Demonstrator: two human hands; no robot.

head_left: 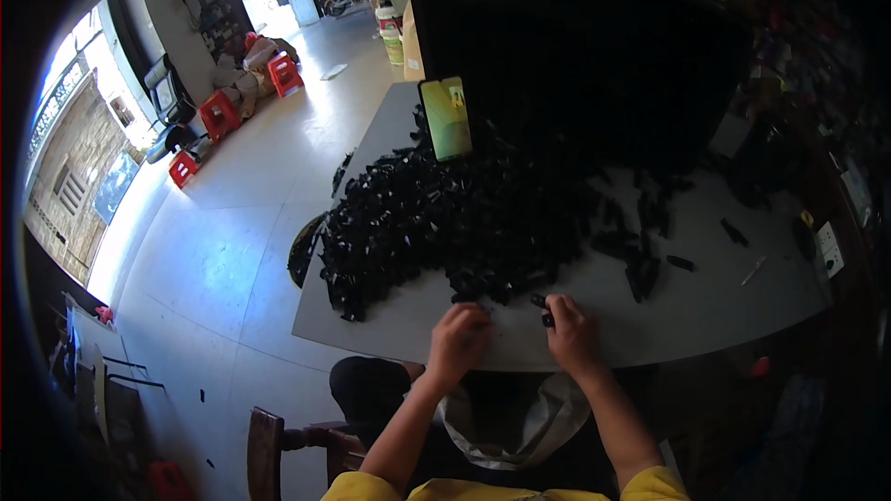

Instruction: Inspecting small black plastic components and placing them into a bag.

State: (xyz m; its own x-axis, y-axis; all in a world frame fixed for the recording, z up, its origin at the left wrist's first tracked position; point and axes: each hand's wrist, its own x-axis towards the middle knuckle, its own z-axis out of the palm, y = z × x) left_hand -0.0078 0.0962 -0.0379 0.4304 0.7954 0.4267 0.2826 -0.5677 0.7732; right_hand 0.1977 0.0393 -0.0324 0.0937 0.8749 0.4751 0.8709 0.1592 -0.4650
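A big heap of small black parts (445, 223) covers the middle of a white table (705, 306). My left hand (458, 339) rests curled at the near edge of the heap, fingers down on the table; whether it holds a part is hidden. My right hand (571, 332) is closed around a small black part (544, 308) that sticks out past the fingers. Both hands sit near the table's front edge, a short gap between them.
A phone (446, 117) with a lit screen leans upright behind the heap against a large black mass (594, 56). Loose black parts (650, 250) lie scattered at right. A light bag (506, 422) hangs below the table edge. Red stools (219, 114) stand on the floor far left.
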